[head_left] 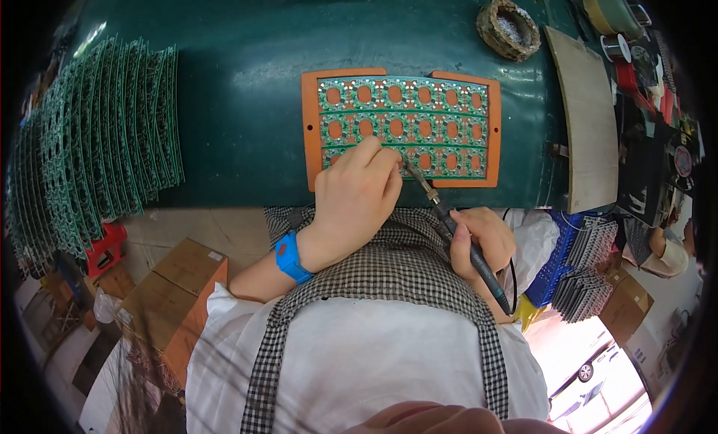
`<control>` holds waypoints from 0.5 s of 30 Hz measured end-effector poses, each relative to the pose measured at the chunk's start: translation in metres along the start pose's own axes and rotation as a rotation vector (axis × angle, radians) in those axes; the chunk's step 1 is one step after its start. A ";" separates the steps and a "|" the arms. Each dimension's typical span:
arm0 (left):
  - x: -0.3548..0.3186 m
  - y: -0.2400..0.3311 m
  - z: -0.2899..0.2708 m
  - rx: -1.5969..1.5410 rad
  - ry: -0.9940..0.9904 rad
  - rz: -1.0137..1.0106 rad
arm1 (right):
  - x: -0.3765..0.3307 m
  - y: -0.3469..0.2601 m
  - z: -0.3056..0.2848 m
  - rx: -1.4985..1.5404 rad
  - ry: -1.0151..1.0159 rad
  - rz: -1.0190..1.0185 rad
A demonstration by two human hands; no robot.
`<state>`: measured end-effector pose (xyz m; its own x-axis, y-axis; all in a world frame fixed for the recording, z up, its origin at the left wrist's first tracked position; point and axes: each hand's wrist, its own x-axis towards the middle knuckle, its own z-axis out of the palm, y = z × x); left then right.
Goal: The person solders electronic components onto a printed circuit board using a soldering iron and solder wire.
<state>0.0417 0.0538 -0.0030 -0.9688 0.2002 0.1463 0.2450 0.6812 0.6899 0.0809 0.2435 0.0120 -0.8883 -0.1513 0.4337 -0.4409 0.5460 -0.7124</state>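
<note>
Inside the orange tray [310,161], a circuit-board panel [410,116] is seated; across the tray's near edge, a soldering iron [446,218] is gripped by the right hand [488,243]; any grip by the curled left hand [355,187] is hidden.

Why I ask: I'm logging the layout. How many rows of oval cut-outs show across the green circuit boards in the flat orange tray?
3: the far row, the middle row and the near row, partly hidden by the bare left hand.
</note>
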 end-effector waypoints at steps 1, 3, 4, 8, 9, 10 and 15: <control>-0.001 0.001 -0.003 -0.036 -0.022 -0.047 | -0.001 0.000 -0.001 -0.011 -0.002 -0.004; -0.005 0.000 -0.007 -0.071 -0.045 -0.094 | -0.005 0.001 -0.002 0.014 0.033 -0.037; -0.009 -0.003 -0.008 -0.105 -0.052 -0.123 | -0.007 0.002 -0.002 0.041 0.066 -0.068; -0.017 -0.010 -0.010 -0.142 -0.040 -0.116 | -0.003 0.000 0.002 0.033 0.029 -0.068; -0.018 -0.012 -0.009 -0.133 -0.023 -0.087 | -0.001 0.000 0.004 0.036 0.017 -0.066; -0.017 -0.012 -0.008 -0.132 -0.022 -0.091 | 0.000 0.000 0.006 0.039 0.004 -0.064; -0.016 -0.011 -0.009 -0.085 -0.020 -0.040 | 0.001 -0.001 0.012 0.044 0.011 -0.052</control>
<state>0.0542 0.0368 -0.0062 -0.9764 0.1891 0.1040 0.2015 0.6266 0.7528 0.0789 0.2329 0.0061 -0.8629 -0.1695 0.4761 -0.4915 0.5009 -0.7124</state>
